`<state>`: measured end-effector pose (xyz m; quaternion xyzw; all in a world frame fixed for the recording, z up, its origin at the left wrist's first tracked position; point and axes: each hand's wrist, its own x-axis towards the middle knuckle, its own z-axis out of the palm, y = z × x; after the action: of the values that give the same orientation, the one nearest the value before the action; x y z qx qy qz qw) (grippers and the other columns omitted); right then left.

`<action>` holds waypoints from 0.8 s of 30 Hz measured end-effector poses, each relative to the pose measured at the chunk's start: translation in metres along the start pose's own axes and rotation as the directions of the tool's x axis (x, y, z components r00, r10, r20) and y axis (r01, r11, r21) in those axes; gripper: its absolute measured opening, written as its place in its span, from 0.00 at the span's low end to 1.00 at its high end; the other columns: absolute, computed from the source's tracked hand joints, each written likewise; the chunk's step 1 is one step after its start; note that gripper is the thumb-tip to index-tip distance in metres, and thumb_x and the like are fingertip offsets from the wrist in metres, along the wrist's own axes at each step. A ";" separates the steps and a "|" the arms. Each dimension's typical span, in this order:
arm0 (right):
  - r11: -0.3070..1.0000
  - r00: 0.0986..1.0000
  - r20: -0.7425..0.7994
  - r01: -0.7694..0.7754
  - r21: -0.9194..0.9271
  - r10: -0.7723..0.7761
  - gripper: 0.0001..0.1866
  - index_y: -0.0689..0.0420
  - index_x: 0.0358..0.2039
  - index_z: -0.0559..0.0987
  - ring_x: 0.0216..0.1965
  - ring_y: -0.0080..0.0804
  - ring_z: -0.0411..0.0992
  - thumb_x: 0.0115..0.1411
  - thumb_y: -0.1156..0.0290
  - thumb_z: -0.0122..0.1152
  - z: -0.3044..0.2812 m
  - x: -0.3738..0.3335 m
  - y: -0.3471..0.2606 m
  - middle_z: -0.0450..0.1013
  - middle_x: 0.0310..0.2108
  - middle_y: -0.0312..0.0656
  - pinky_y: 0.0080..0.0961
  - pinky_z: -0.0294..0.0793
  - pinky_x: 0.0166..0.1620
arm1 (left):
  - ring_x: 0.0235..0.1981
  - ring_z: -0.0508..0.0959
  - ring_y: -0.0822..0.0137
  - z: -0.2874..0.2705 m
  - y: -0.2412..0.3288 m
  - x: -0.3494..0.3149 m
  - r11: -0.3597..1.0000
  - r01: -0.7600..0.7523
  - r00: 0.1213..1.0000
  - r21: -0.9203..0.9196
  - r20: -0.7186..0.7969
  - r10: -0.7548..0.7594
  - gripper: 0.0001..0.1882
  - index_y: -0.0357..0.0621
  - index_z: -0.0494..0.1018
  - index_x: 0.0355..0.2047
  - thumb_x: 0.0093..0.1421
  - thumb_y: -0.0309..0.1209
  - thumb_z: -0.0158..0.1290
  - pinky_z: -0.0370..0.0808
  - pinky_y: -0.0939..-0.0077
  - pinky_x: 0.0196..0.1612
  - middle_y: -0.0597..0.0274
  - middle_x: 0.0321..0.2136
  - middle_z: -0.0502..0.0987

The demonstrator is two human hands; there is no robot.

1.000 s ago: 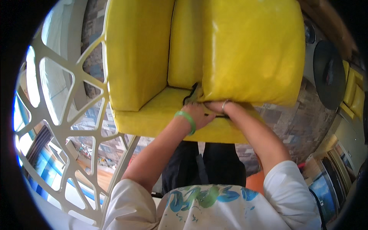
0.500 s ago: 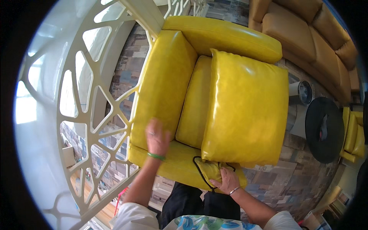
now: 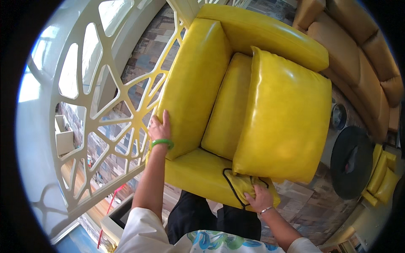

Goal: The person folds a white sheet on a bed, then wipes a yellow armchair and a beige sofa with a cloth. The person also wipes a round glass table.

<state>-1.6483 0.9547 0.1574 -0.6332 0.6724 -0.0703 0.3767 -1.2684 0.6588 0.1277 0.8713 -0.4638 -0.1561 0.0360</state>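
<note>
At the lower centre the right hand (image 3: 261,198) rests on a black-edged flap (image 3: 242,184), pinching or not I cannot tell, while left of centre the left hand (image 3: 159,127) lies open on the mid-frame armchair (image 3: 228,107), below an upper-right sofa (image 3: 344,46).

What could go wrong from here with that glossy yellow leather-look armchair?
The puffy, square yellow cushion appears to jut past the front of the armchair, so it might slide off.
The left hand rests on the backrest's edge beside the white lattice partition; fingers could get pinched if the armchair shifted.
The thin black cord loops loosely near the right hand, so it might snag a finger.
</note>
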 end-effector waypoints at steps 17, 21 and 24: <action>0.759 0.976 -0.218 0.155 0.633 -0.018 0.11 0.64 0.41 0.80 0.45 0.55 0.72 0.64 0.72 0.54 0.061 0.118 -0.173 0.75 0.47 0.52 0.45 0.69 0.47 | 0.65 0.64 0.42 -0.028 0.016 -0.049 0.770 -0.625 0.780 -0.127 -0.112 0.615 0.34 0.33 0.59 0.66 0.64 0.37 0.55 0.64 0.56 0.65 0.34 0.66 0.58; 0.921 0.836 -0.495 0.355 0.159 -0.237 0.10 0.59 0.35 0.80 0.43 0.48 0.67 0.60 0.66 0.59 0.101 0.207 -0.231 0.72 0.44 0.45 0.43 0.63 0.47 | 0.70 0.58 0.50 -0.023 0.007 -0.020 0.585 -0.415 0.739 -0.697 0.117 0.663 0.29 0.30 0.57 0.67 0.69 0.29 0.46 0.54 0.62 0.70 0.44 0.69 0.55; 0.934 0.833 -0.428 0.346 -0.093 -0.351 0.14 0.57 0.35 0.80 0.44 0.49 0.66 0.59 0.58 0.62 0.078 0.260 -0.241 0.71 0.44 0.47 0.46 0.63 0.47 | 0.71 0.56 0.57 -0.028 -0.002 0.010 0.452 -0.058 0.736 -0.890 0.267 0.622 0.30 0.31 0.54 0.69 0.71 0.30 0.45 0.50 0.66 0.71 0.48 0.70 0.55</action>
<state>-1.3872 0.7036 0.1317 -0.7149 0.6136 -0.2742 0.1930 -1.2531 0.6489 0.1510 0.5349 -0.4921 -0.5955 0.3421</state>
